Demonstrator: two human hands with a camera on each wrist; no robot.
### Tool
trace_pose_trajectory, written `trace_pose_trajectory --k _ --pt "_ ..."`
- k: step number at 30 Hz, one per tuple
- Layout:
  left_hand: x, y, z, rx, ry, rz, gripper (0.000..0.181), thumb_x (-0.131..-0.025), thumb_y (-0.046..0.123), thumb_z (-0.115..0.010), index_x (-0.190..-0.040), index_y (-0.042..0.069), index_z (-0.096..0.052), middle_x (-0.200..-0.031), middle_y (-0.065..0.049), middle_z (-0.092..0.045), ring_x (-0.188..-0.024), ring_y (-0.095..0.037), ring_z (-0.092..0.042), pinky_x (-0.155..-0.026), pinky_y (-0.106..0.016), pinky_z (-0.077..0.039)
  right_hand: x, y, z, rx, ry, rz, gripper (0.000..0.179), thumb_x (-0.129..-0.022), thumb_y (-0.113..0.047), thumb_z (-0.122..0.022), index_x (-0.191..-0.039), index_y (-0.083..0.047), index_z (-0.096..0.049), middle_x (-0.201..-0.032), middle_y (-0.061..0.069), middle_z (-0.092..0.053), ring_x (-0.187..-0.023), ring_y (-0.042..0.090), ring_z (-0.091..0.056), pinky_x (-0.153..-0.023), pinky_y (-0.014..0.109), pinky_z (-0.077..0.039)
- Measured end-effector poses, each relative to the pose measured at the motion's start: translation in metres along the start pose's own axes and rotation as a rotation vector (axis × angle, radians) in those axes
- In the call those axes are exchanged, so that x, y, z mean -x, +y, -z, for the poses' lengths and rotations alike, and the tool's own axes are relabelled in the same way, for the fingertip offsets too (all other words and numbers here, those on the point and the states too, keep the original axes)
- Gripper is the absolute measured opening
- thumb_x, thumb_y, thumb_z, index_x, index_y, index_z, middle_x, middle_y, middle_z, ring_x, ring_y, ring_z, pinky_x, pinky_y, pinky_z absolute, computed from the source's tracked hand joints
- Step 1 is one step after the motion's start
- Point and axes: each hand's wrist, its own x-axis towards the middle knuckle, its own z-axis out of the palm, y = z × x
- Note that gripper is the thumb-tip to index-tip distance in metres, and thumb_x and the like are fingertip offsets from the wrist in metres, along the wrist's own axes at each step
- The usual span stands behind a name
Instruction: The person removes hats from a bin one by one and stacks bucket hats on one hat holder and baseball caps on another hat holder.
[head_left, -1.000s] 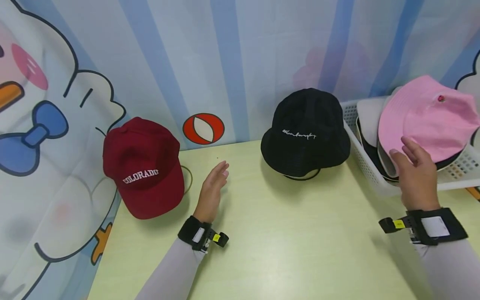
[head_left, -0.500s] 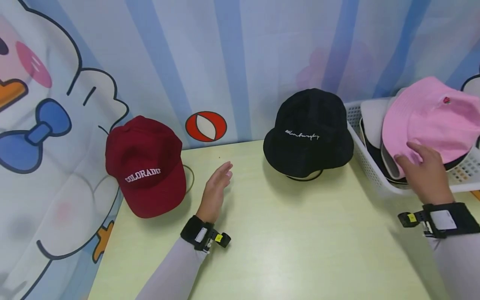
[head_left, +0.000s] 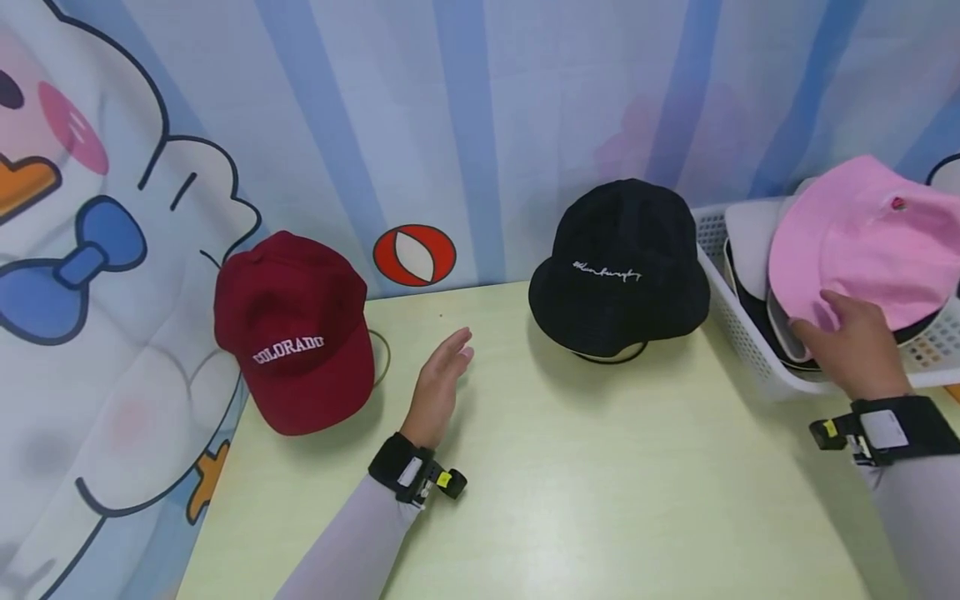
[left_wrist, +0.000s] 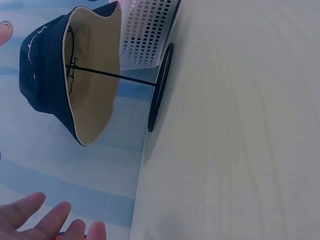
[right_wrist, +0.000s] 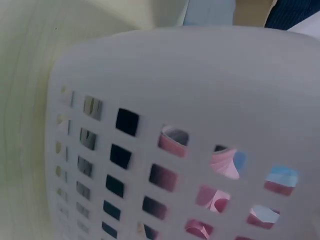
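In the head view, my right hand [head_left: 858,350] is at the near brim of the pink bucket hat [head_left: 862,233] in the white basket [head_left: 750,346]. Its thumb and index finger are apart; the other fingers are hidden. My left hand [head_left: 437,387] hovers over the table with nothing in it, fingers extended. Left of it, a dark red COLORADO cap [head_left: 296,333] sits on a stand. A black bucket hat [head_left: 618,267] with white script is between the hands; the left wrist view shows its beige lining and a black stand [left_wrist: 159,90] under it.
Pale hats [head_left: 747,237] and dark ones lie under the pink hat in the basket. The pale table [head_left: 600,492] meets a blue striped cloth [head_left: 525,125] at the back. Close up, the right wrist view shows the basket's perforated wall [right_wrist: 165,75].
My right hand has shifted right along the pink hat's brim, its index finger now more bent. The left hand is nearly still. The whole head view has slid slightly.
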Motion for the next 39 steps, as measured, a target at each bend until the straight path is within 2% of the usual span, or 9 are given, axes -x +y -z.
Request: trace_pose_trajectory --k 7,13,22,27,31,39 --pt "0.000 -0.002 -0.001 0.003 -0.011 0.004 0.048 -0.105 0.038 -0.050 -0.150 0.023 -0.047 -0.161 0.000 -0.040 -0.148 -0.023 -0.038 -0.125 -0.056 -0.021 0.002 0.000 -0.003 0.051 -0.029 -0.039 0.069 -0.099 -0.023 -0.056 -0.150 0.014 -0.029 -0.144 0.047 -0.035 -0.133 0.064 -0.034 -0.111 0.073 -0.027" --pt "0.000 -0.004 -0.002 -0.006 -0.013 0.017 0.046 -0.104 0.041 -0.050 -0.149 0.026 -0.048 -0.159 0.005 -0.042 -0.147 -0.022 -0.039 -0.124 -0.055 -0.023 0.000 0.002 -0.006 0.102 0.003 0.045 0.062 -0.095 -0.013 -0.058 -0.146 0.016 -0.037 -0.134 0.048 -0.045 -0.123 0.064 -0.040 -0.105 0.074 -0.030" --pt "-0.002 -0.010 -0.003 0.000 -0.017 0.016 0.047 -0.104 0.039 -0.051 -0.149 0.024 -0.048 -0.160 0.000 -0.041 -0.147 -0.023 -0.039 -0.125 -0.054 -0.023 0.000 0.003 -0.008 0.140 -0.056 0.043 0.068 -0.090 -0.006 -0.058 -0.149 0.014 -0.032 -0.139 0.047 -0.040 -0.124 0.065 -0.037 -0.104 0.076 -0.029" --pt "-0.001 -0.008 -0.004 0.006 -0.028 0.002 0.048 -0.105 0.038 -0.051 -0.150 0.022 -0.047 -0.160 0.002 -0.041 -0.147 -0.023 -0.040 -0.124 -0.052 -0.025 0.000 0.003 -0.007 0.149 -0.032 0.089 0.059 -0.091 -0.003 -0.052 -0.144 0.017 -0.037 -0.133 0.049 -0.043 -0.121 0.065 -0.039 -0.103 0.074 -0.030" --pt "-0.001 -0.007 -0.003 -0.005 -0.029 -0.004 0.047 -0.105 0.039 -0.051 -0.149 0.022 -0.048 -0.158 0.004 -0.043 -0.146 -0.022 -0.041 -0.123 -0.050 -0.029 0.001 0.002 -0.008 0.149 0.019 0.122 0.051 -0.092 -0.002 -0.048 -0.138 0.019 -0.045 -0.128 0.049 -0.048 -0.117 0.065 -0.044 -0.100 0.073 -0.033" --pt "-0.001 -0.008 -0.002 -0.010 -0.021 -0.003 0.046 -0.105 0.038 -0.051 -0.148 0.024 -0.049 -0.156 0.006 -0.045 -0.144 -0.020 -0.043 -0.122 -0.047 -0.032 0.000 0.003 -0.011 0.138 0.064 0.112 0.044 -0.092 -0.001 -0.042 -0.131 0.016 -0.055 -0.121 0.045 -0.054 -0.109 0.063 -0.051 -0.088 0.071 -0.039"
